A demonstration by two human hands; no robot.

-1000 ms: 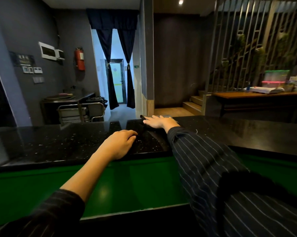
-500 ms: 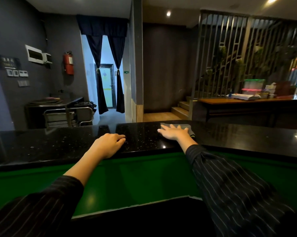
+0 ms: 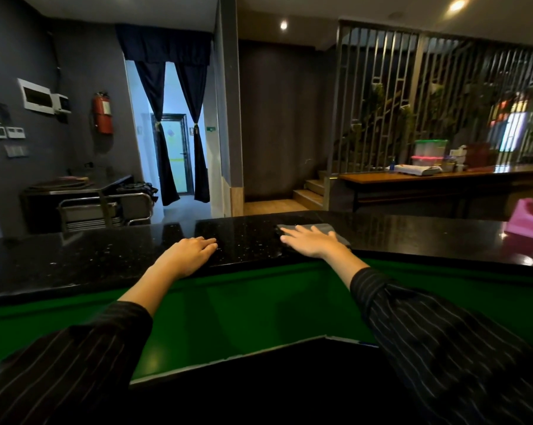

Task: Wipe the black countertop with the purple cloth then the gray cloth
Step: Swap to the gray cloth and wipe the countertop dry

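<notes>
The black speckled countertop (image 3: 90, 259) runs across the view above a green front panel. My right hand (image 3: 312, 242) lies flat, fingers spread, pressing on the gray cloth (image 3: 318, 227) at the counter's middle. My left hand (image 3: 191, 253) rests on the counter's near edge with fingers loosely curled and nothing in it. A pink-purple cloth (image 3: 527, 220) lies bunched on the counter at the far right, apart from both hands.
Beyond the counter are a metal cart (image 3: 105, 210) on the left, a curtained doorway (image 3: 174, 154), steps (image 3: 309, 191), and a wooden table (image 3: 443, 176) with plastic containers on the right. A fire extinguisher (image 3: 103, 113) hangs on the left wall.
My right hand has slid the gray cloth to the right along the counter. The view has turned right, bringing the pink-purple cloth into sight. The left hand stays on the counter edge.
</notes>
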